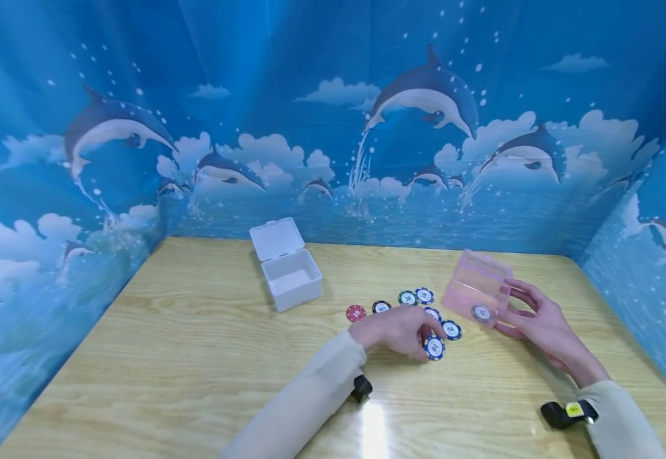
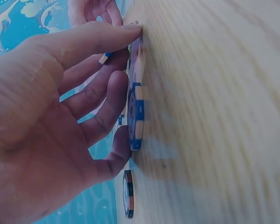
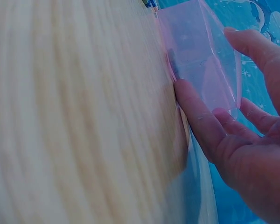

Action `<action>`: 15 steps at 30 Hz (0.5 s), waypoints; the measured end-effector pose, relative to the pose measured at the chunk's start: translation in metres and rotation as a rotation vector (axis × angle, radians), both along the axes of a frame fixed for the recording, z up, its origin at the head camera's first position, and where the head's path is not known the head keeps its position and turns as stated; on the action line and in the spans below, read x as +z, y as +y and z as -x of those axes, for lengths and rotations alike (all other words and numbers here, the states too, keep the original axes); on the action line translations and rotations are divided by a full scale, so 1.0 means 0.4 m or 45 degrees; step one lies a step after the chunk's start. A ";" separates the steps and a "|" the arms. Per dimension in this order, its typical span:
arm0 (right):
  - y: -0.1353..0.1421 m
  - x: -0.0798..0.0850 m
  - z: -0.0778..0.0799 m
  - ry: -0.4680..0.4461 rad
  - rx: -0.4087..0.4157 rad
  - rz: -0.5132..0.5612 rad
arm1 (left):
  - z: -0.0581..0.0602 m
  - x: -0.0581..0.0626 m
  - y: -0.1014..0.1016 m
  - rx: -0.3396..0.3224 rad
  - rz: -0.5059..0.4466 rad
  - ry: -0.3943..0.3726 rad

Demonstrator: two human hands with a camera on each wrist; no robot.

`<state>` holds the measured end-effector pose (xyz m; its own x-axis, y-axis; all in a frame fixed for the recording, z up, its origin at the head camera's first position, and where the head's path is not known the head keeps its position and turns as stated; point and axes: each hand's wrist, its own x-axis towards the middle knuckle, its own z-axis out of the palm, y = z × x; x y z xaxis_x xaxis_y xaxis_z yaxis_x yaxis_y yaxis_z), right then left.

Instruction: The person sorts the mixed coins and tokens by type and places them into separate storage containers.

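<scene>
Left hand: thumb and fingertips pinching a blue chip, tilted, right of centre in the head view's lower half. Right hand: fingers spread around the right side of the clear pink box, gripping it, middle right of frame. One pale-faced chip in the box's near end. Loose chips between box and left hand: two more blue just beyond the fingers, then another blue beside a green. Black and red further left. White box, lid up, left of those.
</scene>
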<state>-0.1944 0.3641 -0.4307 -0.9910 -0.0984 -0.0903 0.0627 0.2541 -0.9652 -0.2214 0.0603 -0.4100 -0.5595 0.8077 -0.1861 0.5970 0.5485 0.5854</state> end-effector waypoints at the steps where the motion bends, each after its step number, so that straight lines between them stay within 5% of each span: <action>1: 0.001 0.000 0.000 0.002 0.000 0.002 | 0.000 0.000 0.001 0.002 0.001 -0.001; 9: 0.002 0.000 0.000 0.003 -0.009 0.071 | 0.006 0.002 0.002 0.033 -0.041 -0.026; 15: -0.001 0.001 -0.001 -0.010 -0.016 0.039 | 0.029 0.016 0.009 0.177 -0.276 -0.079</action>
<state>-0.1941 0.3635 -0.4304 -0.9915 -0.0890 -0.0948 0.0729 0.2234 -0.9720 -0.2329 0.0638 -0.4036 -0.6606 0.7487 -0.0547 0.4840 0.4804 0.7314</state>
